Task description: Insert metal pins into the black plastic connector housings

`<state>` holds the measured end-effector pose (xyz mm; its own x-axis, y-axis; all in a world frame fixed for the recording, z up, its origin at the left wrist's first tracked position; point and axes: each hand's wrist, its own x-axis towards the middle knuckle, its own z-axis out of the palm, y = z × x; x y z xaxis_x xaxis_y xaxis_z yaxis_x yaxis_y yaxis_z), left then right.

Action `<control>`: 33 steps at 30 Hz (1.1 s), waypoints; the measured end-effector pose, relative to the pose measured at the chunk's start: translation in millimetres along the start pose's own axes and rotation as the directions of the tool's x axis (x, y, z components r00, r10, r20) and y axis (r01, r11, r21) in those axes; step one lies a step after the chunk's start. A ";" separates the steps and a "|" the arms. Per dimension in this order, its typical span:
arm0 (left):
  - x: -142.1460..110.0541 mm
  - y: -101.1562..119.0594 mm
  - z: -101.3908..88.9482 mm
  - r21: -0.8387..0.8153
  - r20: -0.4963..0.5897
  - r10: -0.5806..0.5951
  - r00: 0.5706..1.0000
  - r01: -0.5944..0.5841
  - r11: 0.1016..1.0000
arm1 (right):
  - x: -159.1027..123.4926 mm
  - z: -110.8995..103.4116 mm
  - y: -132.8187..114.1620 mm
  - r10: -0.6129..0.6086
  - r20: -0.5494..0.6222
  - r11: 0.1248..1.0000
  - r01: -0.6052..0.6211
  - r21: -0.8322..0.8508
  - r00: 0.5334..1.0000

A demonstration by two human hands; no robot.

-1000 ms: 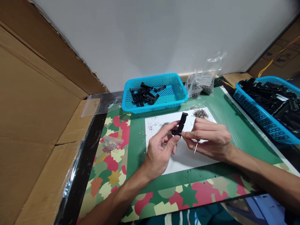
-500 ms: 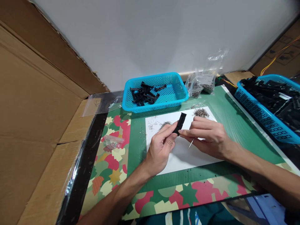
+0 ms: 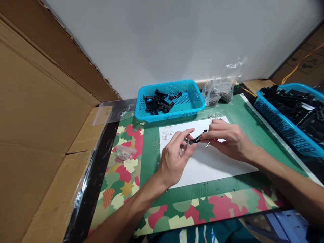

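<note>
A small, slim black plastic part [image 3: 198, 137] lies tilted between my two hands, above a white sheet [image 3: 202, 165]. My left hand [image 3: 176, 155] has its thumb and a finger at the part's lower end, while its index finger is raised off it. The fingertips of my right hand [image 3: 225, 136] pinch the part's upper side. Tucked in that same hand is a thin metal tool [image 3: 208, 144], its bare tip pointing down and its other end hidden. Tiny metal pieces [image 3: 165, 135] are scattered on the sheet's left, and a pile behind my fingers is partly covered.
Behind the sheet stands a blue basket [image 3: 169, 117] with several black parts [image 3: 159, 103]. Clear bags [image 3: 220, 94] of small metal pieces lean by the wall. A fuller blue basket [image 3: 286, 126] is at the right. A small plastic bag [image 3: 125, 152] lies left; cardboard [image 3: 43, 111] walls that side.
The black part has turned from nearly upright to a flatter slant toward the right. My left index finger has lifted from it, and my right hand has moved slightly up around its far end.
</note>
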<state>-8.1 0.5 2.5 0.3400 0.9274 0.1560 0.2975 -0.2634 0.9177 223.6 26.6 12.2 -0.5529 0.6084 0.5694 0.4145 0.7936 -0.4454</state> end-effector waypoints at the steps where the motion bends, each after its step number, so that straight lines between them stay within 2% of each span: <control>1: 0.3 -0.6 -0.3 0.071 -0.033 0.034 0.999 -0.032 0.997 | -0.7 -0.3 2.6 0.015 0.013 1.000 -0.015 0.008 1.000; 4: 0.8 -3.0 -0.7 0.211 -0.086 0.115 0.990 -0.094 0.973 | -2.3 -1.8 7.4 0.047 0.068 0.998 -0.049 0.027 0.997; 8: 0.9 -3.9 -1.2 0.313 -0.077 0.218 0.973 -0.184 0.932 | -0.8 -6.9 4.9 0.104 0.136 0.993 -0.111 0.040 0.985; 12: -1.7 -5.1 0.9 0.368 -0.066 0.243 0.968 -0.202 0.908 | 1.6 -11.8 0.7 0.251 0.104 0.965 -0.258 0.058 0.962; 18: -5.5 -10.8 7.5 0.442 0.001 0.328 0.945 -0.295 0.847 | 0.8 -7.4 -0.5 0.364 0.083 0.923 -0.371 0.098 0.928; 20: -5.3 -11.6 8.4 0.458 0.011 0.324 0.946 -0.293 0.839 | 1.0 -3.5 -1.6 0.434 0.109 0.879 -0.447 0.165 0.894; 23: -4.6 -11.6 8.4 0.470 0.036 0.310 0.950 -0.290 0.834 | 1.5 2.8 -3.0 0.518 0.176 0.759 -0.545 0.356 0.837; 27: -4.6 -12.3 8.5 0.484 0.043 0.332 0.942 -0.310 0.818 | 0.4 6.7 -1.7 0.519 0.295 0.605 -0.588 0.537 0.802; 29: -5.0 -13.3 9.2 0.496 0.042 0.342 0.939 -0.317 0.809 | -0.5 5.0 -0.8 0.499 0.311 0.616 -0.584 0.528 0.809; 33: -5.7 -15.0 10.3 0.521 0.051 0.348 0.936 -0.322 0.791 | 0.0 -1.3 -2.3 0.459 0.330 0.744 -0.560 0.364 0.825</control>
<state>-5.3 -3.6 -16.0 0.4672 0.7632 0.4463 0.5904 -0.6451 0.4850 223.6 24.8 14.1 -0.5044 0.8627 0.0368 0.3549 0.2460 -0.9020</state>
